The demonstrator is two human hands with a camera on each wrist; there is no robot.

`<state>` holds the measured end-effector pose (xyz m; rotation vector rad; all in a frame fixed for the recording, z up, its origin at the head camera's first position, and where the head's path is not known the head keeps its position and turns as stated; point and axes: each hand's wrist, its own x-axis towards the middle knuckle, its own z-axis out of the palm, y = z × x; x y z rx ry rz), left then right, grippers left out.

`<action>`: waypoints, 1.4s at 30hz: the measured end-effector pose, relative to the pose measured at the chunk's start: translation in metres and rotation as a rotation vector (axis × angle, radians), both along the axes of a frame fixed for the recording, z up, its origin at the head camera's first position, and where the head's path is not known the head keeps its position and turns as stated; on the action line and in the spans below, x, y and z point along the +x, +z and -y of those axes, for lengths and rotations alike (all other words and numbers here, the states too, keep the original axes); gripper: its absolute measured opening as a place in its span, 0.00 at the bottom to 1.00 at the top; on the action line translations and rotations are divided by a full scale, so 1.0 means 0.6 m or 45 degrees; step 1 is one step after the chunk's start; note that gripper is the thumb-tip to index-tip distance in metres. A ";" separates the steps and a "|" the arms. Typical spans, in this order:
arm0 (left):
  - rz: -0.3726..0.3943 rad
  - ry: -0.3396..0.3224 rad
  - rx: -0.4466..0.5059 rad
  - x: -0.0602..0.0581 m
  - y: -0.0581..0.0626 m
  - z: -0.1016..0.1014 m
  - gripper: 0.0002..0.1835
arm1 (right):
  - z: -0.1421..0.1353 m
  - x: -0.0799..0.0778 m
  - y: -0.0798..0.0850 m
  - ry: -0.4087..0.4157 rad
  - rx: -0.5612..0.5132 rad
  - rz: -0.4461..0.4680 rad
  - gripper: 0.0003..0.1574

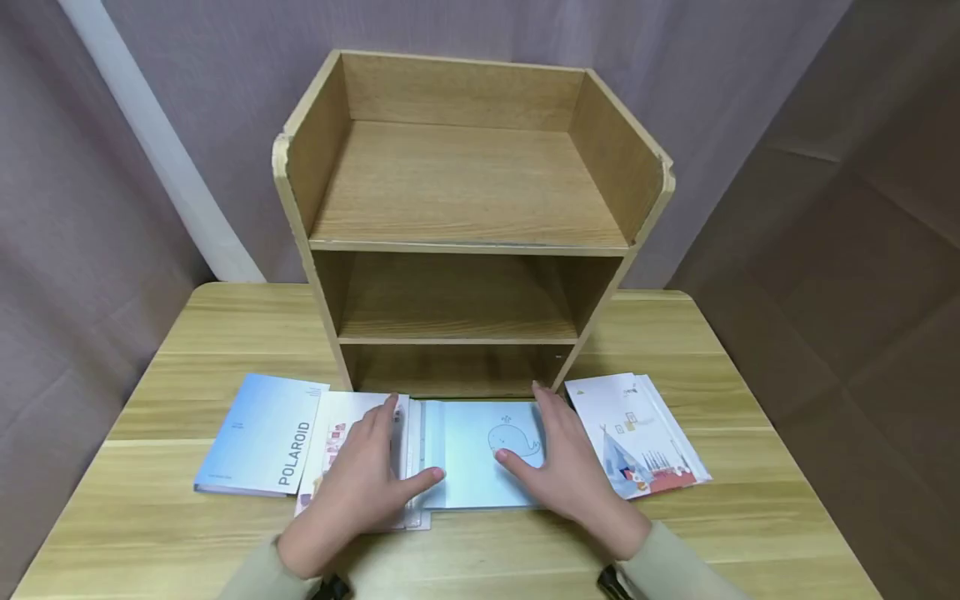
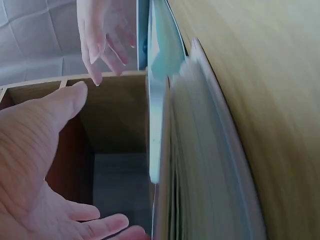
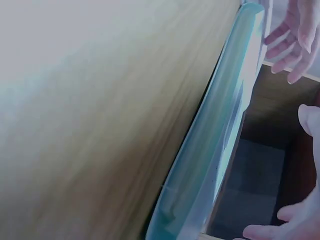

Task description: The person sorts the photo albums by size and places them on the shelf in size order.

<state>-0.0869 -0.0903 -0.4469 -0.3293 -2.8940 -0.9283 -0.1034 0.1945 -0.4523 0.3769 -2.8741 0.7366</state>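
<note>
We count two hands, one wooden shelf (image 1: 465, 183) and at least four books. The whale book (image 1: 472, 467) lies at lower centre, between the left hand (image 1: 366, 475) and the right hand (image 1: 562, 467); each grip is spread, thumb apart from fingers. We see the POLAROID book (image 1: 258, 433) at lower left, the tent book (image 1: 622, 425) at lower right. The surface (image 1: 135, 517) is striped pale wood; a lilac curtain (image 1: 480, 25) hangs behind. The left hand partly hides a white book (image 1: 343, 408); we cannot tell whether fingers touch covers.
</note>
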 end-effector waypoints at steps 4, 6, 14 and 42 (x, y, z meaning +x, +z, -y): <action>0.110 -0.011 0.117 0.001 0.001 -0.010 0.63 | -0.005 0.007 0.002 -0.061 -0.186 0.121 0.67; 0.151 -0.024 0.152 0.001 0.002 -0.015 0.63 | -0.007 0.008 0.003 -0.086 -0.240 0.174 0.68; 0.242 -0.055 0.228 0.004 -0.001 -0.032 0.61 | -0.015 0.013 -0.010 -0.108 -0.249 0.309 0.73; 0.715 0.038 1.118 -0.019 0.011 -0.031 0.55 | -0.032 0.024 -0.022 -0.081 -0.171 0.462 0.80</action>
